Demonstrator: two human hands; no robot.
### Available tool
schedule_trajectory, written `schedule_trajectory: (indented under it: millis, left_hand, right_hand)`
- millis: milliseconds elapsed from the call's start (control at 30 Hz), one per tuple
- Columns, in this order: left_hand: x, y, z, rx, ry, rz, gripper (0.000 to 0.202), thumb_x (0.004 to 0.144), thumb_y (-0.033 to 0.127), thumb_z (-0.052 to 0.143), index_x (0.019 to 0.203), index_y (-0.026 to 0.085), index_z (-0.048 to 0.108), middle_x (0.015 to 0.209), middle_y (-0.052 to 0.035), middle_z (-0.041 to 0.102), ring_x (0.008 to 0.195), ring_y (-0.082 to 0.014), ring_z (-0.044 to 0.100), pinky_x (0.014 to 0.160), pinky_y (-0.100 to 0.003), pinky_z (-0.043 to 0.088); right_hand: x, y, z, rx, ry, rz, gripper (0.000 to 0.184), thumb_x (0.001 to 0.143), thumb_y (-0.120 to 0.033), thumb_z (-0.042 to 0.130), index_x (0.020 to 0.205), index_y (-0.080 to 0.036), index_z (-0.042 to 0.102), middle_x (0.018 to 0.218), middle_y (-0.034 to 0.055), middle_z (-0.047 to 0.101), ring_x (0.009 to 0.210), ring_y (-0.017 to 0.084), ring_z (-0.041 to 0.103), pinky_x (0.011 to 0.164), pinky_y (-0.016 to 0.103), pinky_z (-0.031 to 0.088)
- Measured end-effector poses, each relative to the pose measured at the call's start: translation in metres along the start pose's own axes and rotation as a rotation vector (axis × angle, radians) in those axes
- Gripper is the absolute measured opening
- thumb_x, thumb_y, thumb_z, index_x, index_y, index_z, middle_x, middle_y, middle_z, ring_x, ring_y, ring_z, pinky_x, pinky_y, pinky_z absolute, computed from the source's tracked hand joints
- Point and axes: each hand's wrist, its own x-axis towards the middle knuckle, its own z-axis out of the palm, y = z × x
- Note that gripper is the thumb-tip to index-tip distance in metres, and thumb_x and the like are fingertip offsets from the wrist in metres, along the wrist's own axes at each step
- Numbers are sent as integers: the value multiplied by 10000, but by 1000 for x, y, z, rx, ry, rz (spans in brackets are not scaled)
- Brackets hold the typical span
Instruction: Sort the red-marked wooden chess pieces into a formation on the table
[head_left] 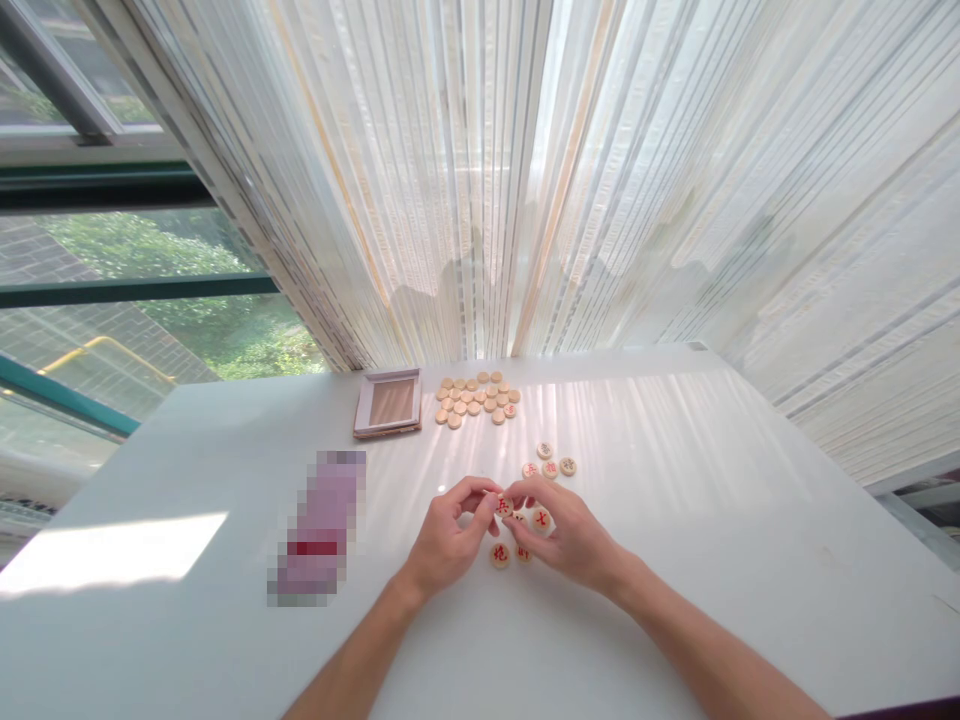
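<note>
A round wooden Chinese chess piece [503, 506] with a red character is held up between my two hands. My left hand [452, 532] pinches it from the left with thumb and fingers. From the right, my right hand [571, 532] closes thumb and fingers at its edge. Beneath and beside the right fingers lie a piece with a red character [541, 520] and another [523, 553], partly covered by the thumb. Nearer to me is a red cannon piece [499, 556]. Just beyond the right hand, several face-up pieces [550, 469] sit close together, some red, some dark.
Toward the back of the white table [720, 560] lies a cluster of pieces [474, 397], mostly blank side up. Left of it stands a shallow open box [361, 410]. A pixelated purple object [322, 515] lies at the left. A striped curtain [495, 200] hangs behind.
</note>
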Motion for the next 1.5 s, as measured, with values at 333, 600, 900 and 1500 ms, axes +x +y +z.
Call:
schedule_trajectory:
  millis: [333,600,900,1500]
  left_hand:
    - [-1,0,-4,10,-52,7,278,962,373,553,1151,177,607,894,-56,725,721,-159,680,769,-309,564]
    - [-1,-2,-4,36,-44,21,274,931,332,606,1171,200,597,987,-64,744,745,-156,699,764,-298,573]
    - [-3,1,-3,146,-42,59,279,929,308,620,1197,231,630,987,-36,755,814,-166,712,802,-300,580]
    - [-4,-6,-3,254,-49,185,308,919,243,625,1227,263,622,1054,-7,745,855,-137,700,814,-257,579]
  right_hand:
    - [1,-1,-2,18,30,31,202,912,-207,597,1110,-247,595,909,47,666,827,190,652,795,357,553]
    - [2,-3,-5,48,25,47,203,923,-204,576,1122,-245,590,926,50,663,836,192,649,776,347,552]
    - [6,-6,-9,90,24,111,94,968,-221,537,1009,-228,621,868,38,669,780,175,634,734,321,527]
    - [6,-5,-8,87,31,161,48,898,-237,643,941,-217,636,827,15,666,757,161,639,714,284,522]
